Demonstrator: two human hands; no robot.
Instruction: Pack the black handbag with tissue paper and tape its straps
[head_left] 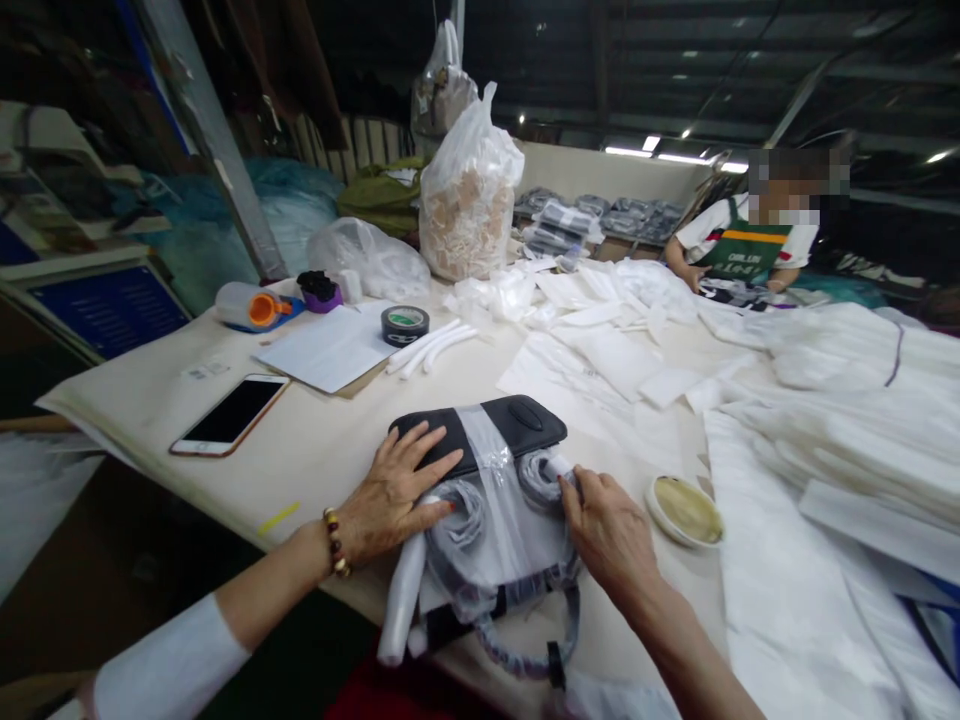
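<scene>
A black handbag (495, 435) lies on the table in front of me, with a clear plastic band (491, 470) across its middle. My left hand (397, 490) rests on its left side, fingers spread over the black flap and thumb by a plastic-wrapped coil (461, 520). My right hand (611, 525) has its fingers curled at the right-hand wrapped coil (541, 480), gripping its outer edge. A white foam-wrapped roll (403, 600) sticks out below my left hand. Toward me hangs a wrapped handle loop (525, 660).
On the left lie a phone (229, 415), white sheets (337, 350), a black tape roll (405, 325) and white foam tubes (435, 350). A small round dish (684, 510) sits right of my right hand. White sheeting (847, 400) piles up at right. A co-worker (750, 240) stands across the table.
</scene>
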